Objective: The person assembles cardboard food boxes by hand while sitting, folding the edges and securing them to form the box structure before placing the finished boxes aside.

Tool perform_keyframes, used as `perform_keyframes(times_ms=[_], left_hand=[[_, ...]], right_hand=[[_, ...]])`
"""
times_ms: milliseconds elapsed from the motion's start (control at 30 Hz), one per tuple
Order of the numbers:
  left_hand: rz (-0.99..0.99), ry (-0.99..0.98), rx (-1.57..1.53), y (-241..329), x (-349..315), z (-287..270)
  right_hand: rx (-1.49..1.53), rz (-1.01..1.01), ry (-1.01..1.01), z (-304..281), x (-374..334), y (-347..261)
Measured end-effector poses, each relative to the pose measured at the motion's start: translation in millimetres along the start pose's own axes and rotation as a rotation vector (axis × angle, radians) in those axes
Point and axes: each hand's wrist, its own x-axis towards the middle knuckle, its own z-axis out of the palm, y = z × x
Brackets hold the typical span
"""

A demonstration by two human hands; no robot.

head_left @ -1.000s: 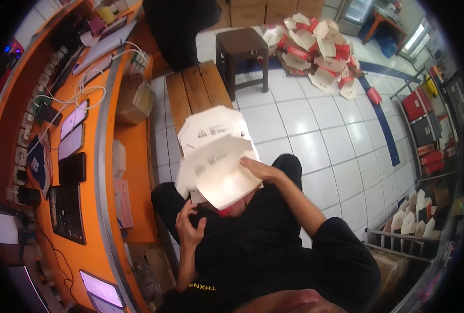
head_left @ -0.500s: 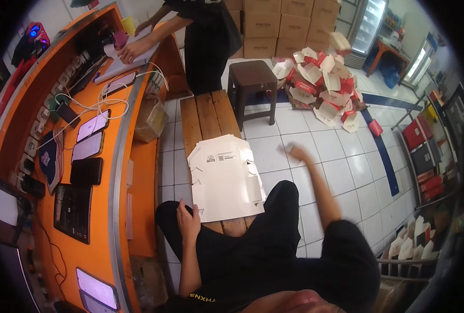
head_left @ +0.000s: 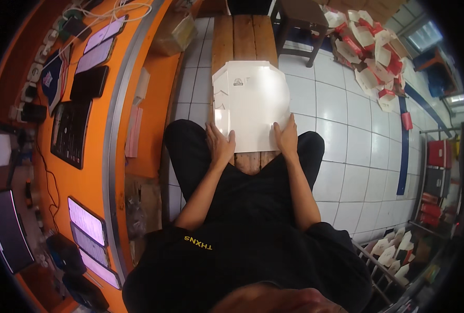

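Cardboard (head_left: pixel 254 107) lies between left hand (head_left: pixel 221 148) and right hand (head_left: pixel 287 140), each grip holding 1 side edge.

The cardboard sheet (head_left: pixel 253 115) is white with small dark print; the wooden bench (head_left: pixel 243 39) is brown. Floor tiles (head_left: pixel 334 135) are white, the piled boxes (head_left: pixel 365 37) red and white.

L hand (head_left: pixel 221 147), R hand (head_left: pixel 287 140) at opp. sides of wht cardbd (head_left: pixel 253 109) on bench (head_left: pixel 243 39)
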Motion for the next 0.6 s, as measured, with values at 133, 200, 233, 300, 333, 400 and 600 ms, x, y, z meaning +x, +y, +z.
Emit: perform_keyframes(times_ms=[133, 200, 233, 300, 333, 400, 600], left_hand=[[0.197, -0.005, 0.170, 24.3, -6.5, -18.9], [0.305, 0.009, 0.127, 32.5, -8.7, -23.2], [0.313, -0.037, 0.016, 32.1, -6.5, -21.8], [0.289, -0.020, -0.035, 30.7, -7.0, -20.0], [0.181, -0.010, -0.126, 29.6, -5.2, -20.0], [-0.036, 0.010, -0.301, 25.7, 0.4, -22.2], [-0.128, 0.140, -1.035, 7.3, 9.8, -27.1]], right_hand=[[-0.213, -0.061, 0.022, -0.6, -9.0, -18.0], [-0.332, -0.055, -0.046, -2.7, -12.6, -29.2], [-0.386, -0.075, -0.076, -1.7, -14.0, -27.6], [-0.425, -0.109, -0.049, 3.9, -19.8, -26.2], [-0.416, -0.122, 0.010, 2.9, -22.4, -28.0], [-0.267, -0.084, 0.049, 3.6, -24.8, -23.1], [0.043, -0.043, 0.016, 0.7, -15.9, -4.2]])
